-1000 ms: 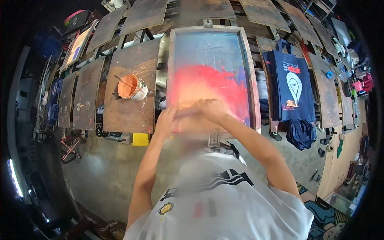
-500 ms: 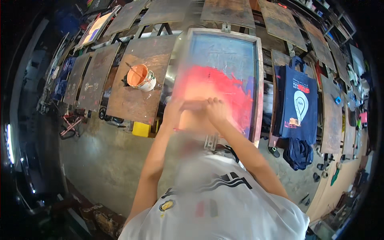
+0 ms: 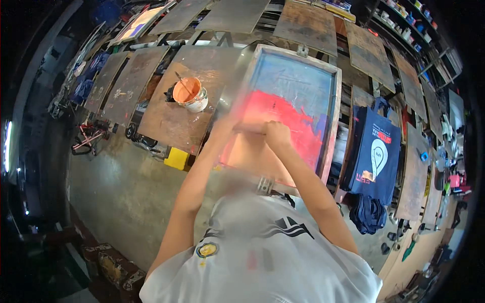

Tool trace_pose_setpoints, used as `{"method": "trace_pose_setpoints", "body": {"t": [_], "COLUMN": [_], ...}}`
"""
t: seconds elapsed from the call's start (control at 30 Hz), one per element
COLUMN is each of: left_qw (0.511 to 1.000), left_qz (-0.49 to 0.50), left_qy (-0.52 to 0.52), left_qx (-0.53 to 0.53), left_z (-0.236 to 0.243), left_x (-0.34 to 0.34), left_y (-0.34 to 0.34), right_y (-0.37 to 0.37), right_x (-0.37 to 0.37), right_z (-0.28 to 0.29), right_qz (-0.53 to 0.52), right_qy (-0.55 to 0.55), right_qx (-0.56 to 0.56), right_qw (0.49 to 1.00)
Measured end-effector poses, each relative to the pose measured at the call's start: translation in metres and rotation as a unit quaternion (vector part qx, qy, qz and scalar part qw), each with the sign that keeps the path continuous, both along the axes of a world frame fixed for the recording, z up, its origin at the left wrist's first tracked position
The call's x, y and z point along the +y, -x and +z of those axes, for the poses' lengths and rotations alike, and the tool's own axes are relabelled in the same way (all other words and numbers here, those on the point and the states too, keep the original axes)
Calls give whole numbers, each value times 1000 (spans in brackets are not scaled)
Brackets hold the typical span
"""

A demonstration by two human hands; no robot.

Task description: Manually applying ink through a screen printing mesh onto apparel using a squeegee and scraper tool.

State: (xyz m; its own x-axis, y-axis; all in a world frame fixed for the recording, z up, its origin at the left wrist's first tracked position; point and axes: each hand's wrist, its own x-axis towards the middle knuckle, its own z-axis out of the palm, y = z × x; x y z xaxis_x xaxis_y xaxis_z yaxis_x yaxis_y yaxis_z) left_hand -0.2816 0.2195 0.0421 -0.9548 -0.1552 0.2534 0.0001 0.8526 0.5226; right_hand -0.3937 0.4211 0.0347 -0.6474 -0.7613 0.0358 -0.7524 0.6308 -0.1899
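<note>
A wooden screen-printing frame (image 3: 332,123) lies in front of me. Its blue mesh (image 3: 298,76) shows at the far end, and red-pink ink (image 3: 300,123) spreads across the middle. Nearer to me is a smooth orange area (image 3: 252,154). Both my hands grip a squeegee (image 3: 251,127) held crosswise over the ink; its blade is hidden. My left hand (image 3: 226,127), partly smeared by blur, is closed at the squeegee's left end. At its right end my right hand (image 3: 277,134) is closed, knuckles up.
Left of the frame, a bucket of orange ink (image 3: 198,103) with a stick in it stands on a stained board (image 3: 166,123). To the right lies a navy tote bag (image 3: 371,151). Rows of boards (image 3: 305,28) extend behind. A yellow block (image 3: 176,158) sits under the left board.
My view has tilted and shifted a little. Both hands stay on the squeegee, which sits slightly farther from the frame's near edge.
</note>
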Motion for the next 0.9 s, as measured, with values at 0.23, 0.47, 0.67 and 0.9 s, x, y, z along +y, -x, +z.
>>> {"method": "trace_pose_setpoints", "body": {"t": [0.23,0.47,0.67,0.9], "left_qw": [999,919,989,996], "left_qz": [3,-13,-5,5], "left_qy": [-41,-388,-145,-76], "left_qx": [-4,-73,-4,-38], "left_z": [-10,-61,-28,-3], "left_x": [18,-39,-4,2], "left_y": [-70,-29,-47,-64], "right_y": [-82,-32,-55,-53], "right_x": [24,-5,8,5], "right_z": [3,7,-11,-12], "right_qz": [43,0,5,25], "right_qy": [-26,-43,36,-4], "right_qx": [39,-57,94,-2], "right_qw": [998,997,995,1000]}}
